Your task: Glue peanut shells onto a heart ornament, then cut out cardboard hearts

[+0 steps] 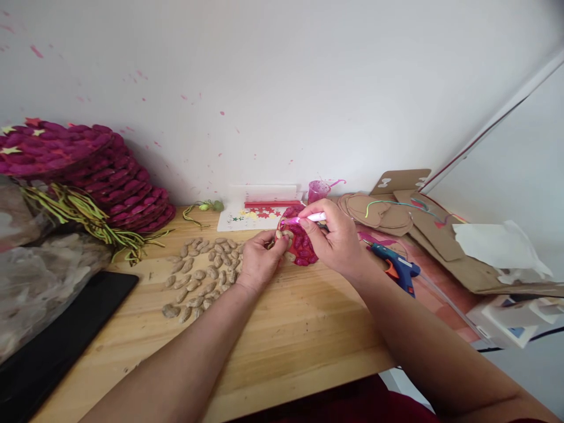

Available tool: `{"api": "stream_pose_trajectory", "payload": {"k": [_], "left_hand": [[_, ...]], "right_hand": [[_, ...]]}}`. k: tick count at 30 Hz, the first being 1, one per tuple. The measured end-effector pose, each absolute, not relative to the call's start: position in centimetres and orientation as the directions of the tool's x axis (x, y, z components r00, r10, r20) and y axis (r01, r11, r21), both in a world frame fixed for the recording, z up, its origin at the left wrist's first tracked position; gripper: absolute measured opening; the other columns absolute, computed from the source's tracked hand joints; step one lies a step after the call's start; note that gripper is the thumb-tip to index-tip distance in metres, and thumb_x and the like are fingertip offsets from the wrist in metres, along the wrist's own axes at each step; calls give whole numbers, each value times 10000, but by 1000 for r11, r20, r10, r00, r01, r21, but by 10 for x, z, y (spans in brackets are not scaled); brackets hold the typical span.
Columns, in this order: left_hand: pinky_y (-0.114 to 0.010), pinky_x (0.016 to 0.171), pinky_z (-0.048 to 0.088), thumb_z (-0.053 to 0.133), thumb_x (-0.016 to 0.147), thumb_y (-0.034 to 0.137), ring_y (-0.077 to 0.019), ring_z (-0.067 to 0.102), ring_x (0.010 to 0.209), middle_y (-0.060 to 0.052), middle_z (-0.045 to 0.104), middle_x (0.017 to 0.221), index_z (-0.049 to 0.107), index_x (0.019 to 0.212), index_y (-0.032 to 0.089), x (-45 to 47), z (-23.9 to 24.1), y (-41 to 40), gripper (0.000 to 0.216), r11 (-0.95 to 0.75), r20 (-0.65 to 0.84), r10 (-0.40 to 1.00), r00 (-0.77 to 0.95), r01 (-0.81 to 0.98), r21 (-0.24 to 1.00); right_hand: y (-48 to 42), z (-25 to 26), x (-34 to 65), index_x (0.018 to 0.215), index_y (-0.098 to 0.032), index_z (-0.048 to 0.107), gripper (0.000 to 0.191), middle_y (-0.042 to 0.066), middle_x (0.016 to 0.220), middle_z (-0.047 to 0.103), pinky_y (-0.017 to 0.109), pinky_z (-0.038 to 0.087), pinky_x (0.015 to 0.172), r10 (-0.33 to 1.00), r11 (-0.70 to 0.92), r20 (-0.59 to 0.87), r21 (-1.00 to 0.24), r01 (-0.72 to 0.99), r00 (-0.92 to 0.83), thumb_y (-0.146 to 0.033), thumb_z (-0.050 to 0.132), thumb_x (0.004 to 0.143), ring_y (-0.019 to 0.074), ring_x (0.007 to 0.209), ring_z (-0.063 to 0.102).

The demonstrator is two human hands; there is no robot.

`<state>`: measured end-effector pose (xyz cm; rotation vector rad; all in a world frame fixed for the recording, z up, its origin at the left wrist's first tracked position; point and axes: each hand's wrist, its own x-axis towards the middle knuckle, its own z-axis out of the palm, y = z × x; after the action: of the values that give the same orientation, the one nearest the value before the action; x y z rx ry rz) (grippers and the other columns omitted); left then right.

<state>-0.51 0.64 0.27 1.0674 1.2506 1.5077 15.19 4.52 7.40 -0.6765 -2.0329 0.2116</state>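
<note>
My right hand [331, 238] pinches a white-handled paintbrush [315, 217] whose tip is stained pink. The tip points left, close to a pale peanut [282, 234] at the fingertips of my left hand [263, 255]. Under and between both hands lies a craft piece covered with magenta-painted peanuts [304, 247]. Its left part is red and partly hidden by my left hand. Left of that hand, several unpainted peanuts [207, 276] are spread over the wooden table [291, 335]. Behind the hands stands a plastic cup of pink paint [318, 190].
Stacked magenta peanut-covered pieces [127, 176] and yellow-green cords [79, 208] are at the left, near a black tablet-like slab [74, 335]. Small paper stars [264, 212] lie on a white sheet. Right are a blue glue gun [396, 267] and cardboard pieces [374, 211].
</note>
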Motion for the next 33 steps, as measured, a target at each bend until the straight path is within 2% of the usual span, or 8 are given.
{"api": "stream_pose_trajectory", "payload": {"k": [13, 22, 29, 33], "left_hand": [[-230, 443, 279, 748, 788, 446, -85, 375, 426, 64, 474, 495, 677, 741, 175, -6, 1, 7, 284, -116, 95, 965, -245, -76, 990], [-223, 428, 275, 750, 778, 447, -81, 373, 406, 58, 483, 479, 658, 709, 178, -4, 6, 5, 292, -112, 83, 968, -238, -108, 988], [-227, 421, 284, 751, 765, 452, -89, 389, 400, 55, 501, 479, 706, 768, 173, -4, 7, 6, 283, -104, 78, 964, -256, -91, 990], [-223, 422, 287, 755, 765, 455, -85, 387, 399, 58, 492, 474, 677, 731, 179, -4, 8, 5, 289, -102, 73, 966, -249, -104, 989]], "right_hand": [[47, 76, 154, 956, -237, 597, 56, 39, 896, 712, 374, 475, 780, 429, 881, 793, -262, 394, -432, -184, 586, 970, 215, 841, 623], [43, 76, 153, 963, -234, 608, 35, 29, 921, 716, 354, 476, 771, 465, 876, 755, -319, 361, -463, -203, 597, 976, 192, 841, 643], [44, 77, 154, 954, -235, 606, 53, 35, 907, 716, 362, 474, 777, 452, 875, 771, -286, 390, -448, -184, 595, 966, 206, 844, 633], [44, 77, 153, 959, -236, 603, 53, 31, 910, 716, 356, 476, 778, 451, 881, 762, -297, 369, -464, -184, 596, 967, 200, 840, 637]]}}
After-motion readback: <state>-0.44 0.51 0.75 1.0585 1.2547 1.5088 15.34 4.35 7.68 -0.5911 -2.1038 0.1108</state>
